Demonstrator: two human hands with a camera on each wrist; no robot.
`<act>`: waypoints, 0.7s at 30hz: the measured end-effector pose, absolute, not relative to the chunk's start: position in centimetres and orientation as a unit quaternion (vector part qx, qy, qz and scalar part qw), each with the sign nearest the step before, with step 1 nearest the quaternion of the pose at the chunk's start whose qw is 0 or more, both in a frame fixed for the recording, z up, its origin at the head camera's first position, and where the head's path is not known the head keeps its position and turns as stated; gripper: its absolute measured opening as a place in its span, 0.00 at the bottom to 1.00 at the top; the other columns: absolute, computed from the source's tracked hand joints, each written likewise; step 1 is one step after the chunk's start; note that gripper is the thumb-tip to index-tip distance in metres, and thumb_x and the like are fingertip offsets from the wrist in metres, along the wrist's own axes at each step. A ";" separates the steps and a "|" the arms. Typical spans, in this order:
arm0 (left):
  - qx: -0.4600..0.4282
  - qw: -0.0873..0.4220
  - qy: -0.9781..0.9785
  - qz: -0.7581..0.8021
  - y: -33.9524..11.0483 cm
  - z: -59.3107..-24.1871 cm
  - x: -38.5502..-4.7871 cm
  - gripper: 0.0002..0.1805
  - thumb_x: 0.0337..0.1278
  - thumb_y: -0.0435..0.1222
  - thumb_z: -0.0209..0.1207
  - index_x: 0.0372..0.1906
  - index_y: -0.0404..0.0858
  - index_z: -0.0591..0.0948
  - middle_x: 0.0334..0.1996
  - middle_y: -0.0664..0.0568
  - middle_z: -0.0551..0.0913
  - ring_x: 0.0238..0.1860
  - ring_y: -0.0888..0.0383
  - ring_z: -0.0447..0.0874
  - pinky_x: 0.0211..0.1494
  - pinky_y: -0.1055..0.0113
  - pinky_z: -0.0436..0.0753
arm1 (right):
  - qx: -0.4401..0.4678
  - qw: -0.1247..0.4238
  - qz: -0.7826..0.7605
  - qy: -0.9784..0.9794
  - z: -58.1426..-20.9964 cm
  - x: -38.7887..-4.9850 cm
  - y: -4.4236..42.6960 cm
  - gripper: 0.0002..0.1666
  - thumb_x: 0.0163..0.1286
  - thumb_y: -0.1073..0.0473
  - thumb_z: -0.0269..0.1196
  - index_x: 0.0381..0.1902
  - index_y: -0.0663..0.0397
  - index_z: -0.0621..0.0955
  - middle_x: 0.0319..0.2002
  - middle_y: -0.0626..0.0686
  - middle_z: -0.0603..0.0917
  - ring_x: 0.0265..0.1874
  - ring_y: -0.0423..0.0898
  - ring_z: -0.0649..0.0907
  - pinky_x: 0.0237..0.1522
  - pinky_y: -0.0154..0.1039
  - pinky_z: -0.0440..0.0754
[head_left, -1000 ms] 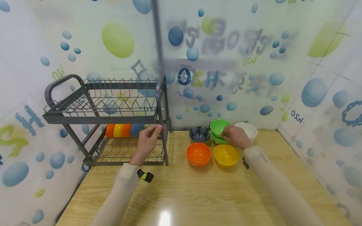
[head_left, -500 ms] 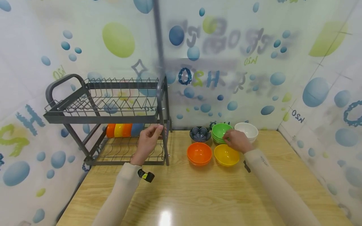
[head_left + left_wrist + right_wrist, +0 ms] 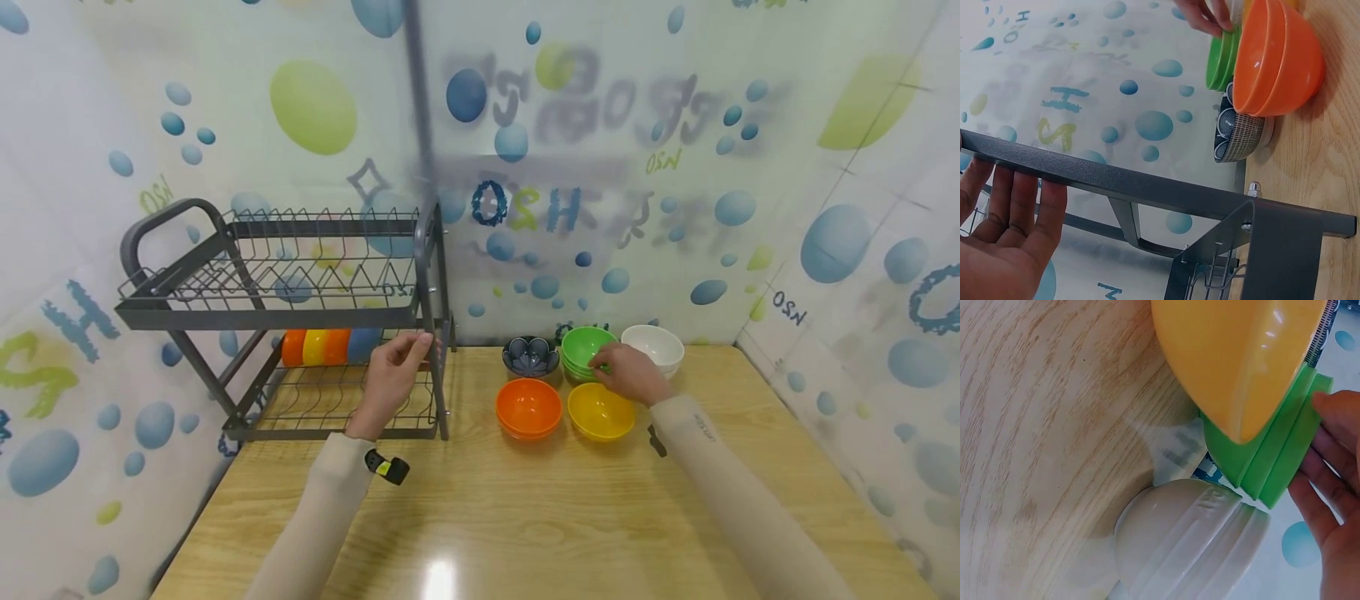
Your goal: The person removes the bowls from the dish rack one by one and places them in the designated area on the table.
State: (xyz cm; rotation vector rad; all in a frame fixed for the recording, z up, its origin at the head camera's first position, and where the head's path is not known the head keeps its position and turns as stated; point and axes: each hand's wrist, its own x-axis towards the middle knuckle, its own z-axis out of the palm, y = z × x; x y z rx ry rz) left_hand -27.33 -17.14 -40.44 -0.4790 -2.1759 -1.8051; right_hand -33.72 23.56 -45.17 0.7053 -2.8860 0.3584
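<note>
My left hand [image 3: 392, 375] grips the upright post of the dark dish rack [image 3: 270, 318]; in the left wrist view, the fingers of this hand [image 3: 1016, 219] curl behind the grey bar [image 3: 1104, 177]. On the right, my right hand [image 3: 633, 373] holds the rim of the stacked green bowls [image 3: 585, 348]. The right wrist view has the thumb of that hand [image 3: 1338, 462] on the top rim of the green stack [image 3: 1272, 447], the other fingers at its far side. The green bowls sit nested behind the yellow bowl [image 3: 601, 412].
Orange bowls [image 3: 528, 408] stand left of the yellow one, a dark patterned bowl [image 3: 531, 358] behind them, white bowls [image 3: 654, 346] at the back right. Orange, yellow and blue dishes [image 3: 322, 347] stand in the rack's lower tier. Printed sheets line the back and sides.
The top green bowl, earlier raised and tilted above its stack, has come down into it, my right hand lowering slightly with it. My left hand stays on the post.
</note>
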 end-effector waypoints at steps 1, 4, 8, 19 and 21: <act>-0.165 0.136 -0.753 -0.623 -17.1 -40.4 -27.3 0.20 0.77 0.46 0.56 0.48 0.31 0.85 0.46 0.35 0.86 0.41 0.63 0.86 0.49 0.69 0.88 | 0.235 0.075 0.121 -0.961 -45.2 -33.7 23.6 0.11 0.69 0.60 0.69 0.47 0.56 0.89 0.48 0.57 0.89 0.49 0.56 0.86 0.58 0.54 0.85; -0.162 0.135 -0.755 -0.621 -17.2 -40.4 -27.3 0.21 0.77 0.46 0.56 0.49 0.30 0.85 0.45 0.35 0.86 0.41 0.62 0.86 0.49 0.69 0.88 | 0.236 0.077 0.125 -0.961 -45.1 -33.6 23.8 0.14 0.68 0.58 0.69 0.50 0.56 0.88 0.51 0.59 0.88 0.53 0.58 0.85 0.60 0.57 0.83; -0.157 0.133 -0.756 -0.621 -17.2 -40.5 -27.4 0.21 0.76 0.47 0.56 0.49 0.31 0.85 0.45 0.36 0.87 0.41 0.61 0.87 0.49 0.68 0.88 | 0.236 0.082 0.131 -0.959 -44.8 -33.2 23.7 0.19 0.68 0.57 0.70 0.55 0.55 0.86 0.57 0.60 0.86 0.60 0.61 0.82 0.64 0.60 0.80; -0.149 0.128 -0.758 -0.622 -17.1 -40.3 -27.2 0.18 0.78 0.43 0.55 0.51 0.33 0.85 0.47 0.34 0.86 0.42 0.61 0.86 0.49 0.70 0.87 | 0.245 0.116 0.179 -0.946 -43.4 -32.4 23.5 0.39 0.65 0.46 0.73 0.72 0.47 0.75 0.72 0.60 0.73 0.70 0.63 0.73 0.68 0.65 0.74; -0.148 0.127 -0.758 -0.622 -17.0 -40.3 -27.2 0.18 0.78 0.43 0.55 0.51 0.32 0.85 0.48 0.34 0.86 0.42 0.62 0.86 0.49 0.70 0.87 | 0.248 0.116 0.191 -0.943 -43.1 -32.2 23.3 0.42 0.65 0.45 0.73 0.74 0.44 0.72 0.75 0.58 0.70 0.72 0.63 0.70 0.70 0.66 0.72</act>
